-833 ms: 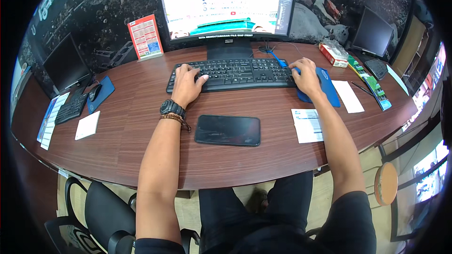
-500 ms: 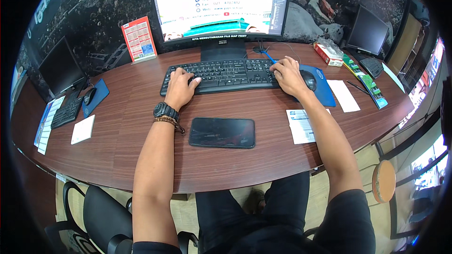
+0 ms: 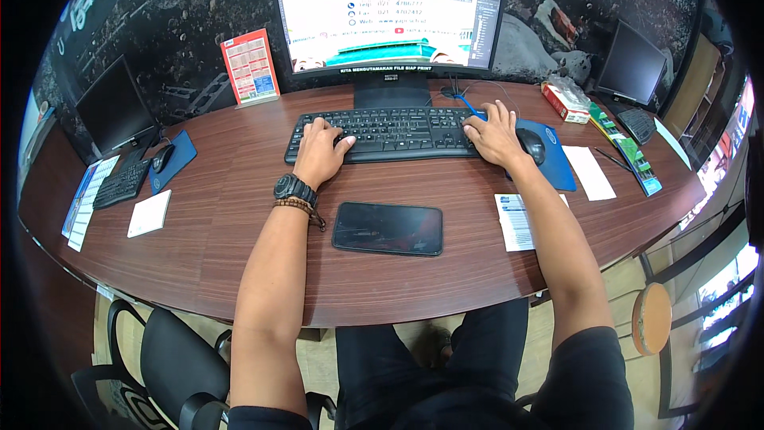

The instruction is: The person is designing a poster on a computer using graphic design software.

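Note:
A black keyboard (image 3: pixel 398 131) lies on the desk below a lit curved monitor (image 3: pixel 390 20). My left hand (image 3: pixel 321 154) rests over its left end, fingers bent onto the keys and thumb apart, holding nothing. At the right end my right hand (image 3: pixel 495 137) lies over the number keys, its fingers spread and empty. Just right of that hand is a black mouse (image 3: pixel 531 146) on a blue mouse pad (image 3: pixel 559 169); the hand is not gripping the mouse. A dark-screened phone (image 3: pixel 387 228) lies flat between my forearms.
A printed sheet (image 3: pixel 516 223) lies partly under my right forearm. Farther right are a blank paper (image 3: pixel 590 173), a pen (image 3: pixel 612 158), a green strip (image 3: pixel 639 167) and a red-white box (image 3: pixel 566 102). A desk calendar (image 3: pixel 252 68) stands left of the monitor. An office chair (image 3: pixel 179 354) stands lower left.
The whole view has shifted a little, so the desk sits slightly lower and farther right. My right hand's fingers have straightened and spread; my left hand stays on the keys.

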Motion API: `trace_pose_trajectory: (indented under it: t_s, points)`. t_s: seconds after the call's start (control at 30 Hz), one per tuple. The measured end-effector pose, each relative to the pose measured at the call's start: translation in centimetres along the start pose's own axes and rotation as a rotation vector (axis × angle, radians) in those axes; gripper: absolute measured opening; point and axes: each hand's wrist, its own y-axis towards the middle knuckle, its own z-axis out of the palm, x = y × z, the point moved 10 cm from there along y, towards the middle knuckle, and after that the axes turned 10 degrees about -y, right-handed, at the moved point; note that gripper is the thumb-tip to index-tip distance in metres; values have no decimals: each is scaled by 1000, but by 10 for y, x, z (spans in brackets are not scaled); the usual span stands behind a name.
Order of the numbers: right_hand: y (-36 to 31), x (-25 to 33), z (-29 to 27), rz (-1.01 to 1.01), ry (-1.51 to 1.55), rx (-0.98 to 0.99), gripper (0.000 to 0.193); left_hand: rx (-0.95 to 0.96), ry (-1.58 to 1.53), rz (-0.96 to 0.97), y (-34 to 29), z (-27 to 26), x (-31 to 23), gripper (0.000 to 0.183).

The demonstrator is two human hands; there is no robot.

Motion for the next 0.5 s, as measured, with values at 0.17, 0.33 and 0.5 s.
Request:
trace_pose_trajectory:
  t_s: [0.17, 0.33, 0.5]
  points:
    - [0, -20, 3, -37, 53, -48, 30, -12, -11, 13, 2, 3, -4, 38]
    - [-4, -45, 7, 65, 36, -60, 29, -4, -17, -2, 3, 0, -2, 35]
    - [-4, -49, 7, 92, 52, -66, 29, -19, -20, 13, 4, 3, -2, 35]
